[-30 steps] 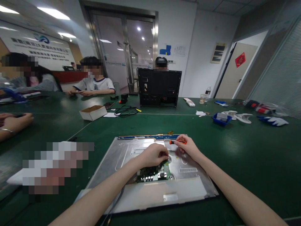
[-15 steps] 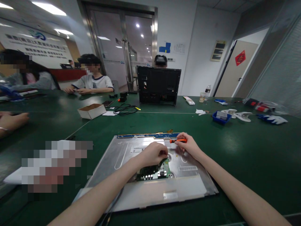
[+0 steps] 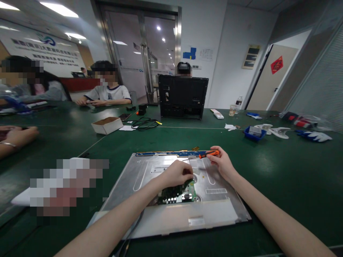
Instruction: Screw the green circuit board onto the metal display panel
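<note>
A flat metal display panel (image 3: 123, 182) lies on the table in front of me, with a green circuit board (image 3: 189, 195) at its middle. My left hand (image 3: 178, 174) is over that board, fingers pinched together at its upper right edge; what is between the fingertips is hidden. In my right hand (image 3: 222, 162) is an orange and black screwdriver (image 3: 213, 153), held nearly level above the panel's far right part, its shaft pointing left. A narrow blue circuit strip (image 3: 158, 154) runs along the panel's far edge.
Beyond the panel are an open cardboard box (image 3: 107, 126), a black cable (image 3: 144, 123) and a black monitor housing (image 3: 183, 97). A blue tray (image 3: 254, 134) and gloves (image 3: 313, 135) lie to the right. Other people sit at the left and far side; one hand (image 3: 18, 137) rests at left.
My right hand has moved slightly away and to the right with the screwdriver, which now tilts a little. My left hand stays at the circuit board. The view has shifted slightly.
</note>
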Demonstrator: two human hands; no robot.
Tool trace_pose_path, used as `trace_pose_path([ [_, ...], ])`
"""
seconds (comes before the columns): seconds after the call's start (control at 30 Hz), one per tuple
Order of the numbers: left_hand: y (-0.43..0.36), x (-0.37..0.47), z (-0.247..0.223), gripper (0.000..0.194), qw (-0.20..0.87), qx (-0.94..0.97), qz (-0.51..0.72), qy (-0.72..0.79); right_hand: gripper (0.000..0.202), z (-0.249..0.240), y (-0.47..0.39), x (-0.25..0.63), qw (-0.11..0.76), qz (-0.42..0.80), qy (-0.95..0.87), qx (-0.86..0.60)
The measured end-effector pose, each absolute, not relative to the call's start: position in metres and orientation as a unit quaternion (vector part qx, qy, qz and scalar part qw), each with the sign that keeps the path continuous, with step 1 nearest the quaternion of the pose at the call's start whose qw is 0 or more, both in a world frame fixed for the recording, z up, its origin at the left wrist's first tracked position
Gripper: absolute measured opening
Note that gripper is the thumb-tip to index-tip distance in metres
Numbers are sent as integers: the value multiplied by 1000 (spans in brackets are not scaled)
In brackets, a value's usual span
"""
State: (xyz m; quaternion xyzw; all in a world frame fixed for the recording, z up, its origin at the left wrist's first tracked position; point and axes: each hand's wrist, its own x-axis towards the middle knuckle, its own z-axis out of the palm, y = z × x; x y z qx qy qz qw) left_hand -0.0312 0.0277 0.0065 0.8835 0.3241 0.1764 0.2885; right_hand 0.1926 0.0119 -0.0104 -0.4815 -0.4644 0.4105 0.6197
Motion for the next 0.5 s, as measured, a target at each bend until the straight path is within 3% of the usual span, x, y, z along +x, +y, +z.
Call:
trace_pose_path([
  [0.3,29,-28,0,6,343,854,177,350,61,24,7,186,696,289,-470,-460],
  [0.5,30,-28,0,3,370,843,171,351,54,45,5,146,661,170,-562,-469],
])
